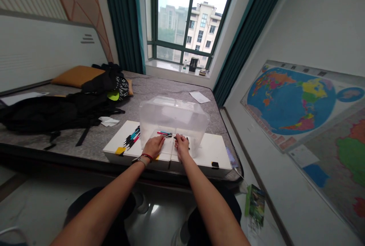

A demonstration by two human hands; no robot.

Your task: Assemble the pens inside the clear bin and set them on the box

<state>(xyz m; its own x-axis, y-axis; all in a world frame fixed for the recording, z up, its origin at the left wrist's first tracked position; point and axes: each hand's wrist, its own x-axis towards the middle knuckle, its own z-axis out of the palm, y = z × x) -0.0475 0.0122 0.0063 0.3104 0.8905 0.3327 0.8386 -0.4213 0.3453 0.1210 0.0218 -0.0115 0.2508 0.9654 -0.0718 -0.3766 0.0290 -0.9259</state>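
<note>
Inside the mouth of a clear plastic box (188, 118) lying on its side, both my hands are close together. My left hand (153, 147) is closed in a pinch on a thin pale stick like a pen part (167, 136). Just to its right, my right hand (181, 146) is closed too, its fingertips around something small and dark that I cannot make out. A red and blue pen (164, 133) lies behind my left fingers. Small dark pieces show beside my right hand, partly hidden. Several pens (132, 137) lie in a group outside the box, on the left.
Two white boxes (215, 145) bear the clear box, with yellow and black tape at their front. The bed (168, 86) holds a black backpack (57, 113), crumpled tissue (108, 121) and white paper (199, 97). A phone-like blurred object (232, 156) with a cable sits at right.
</note>
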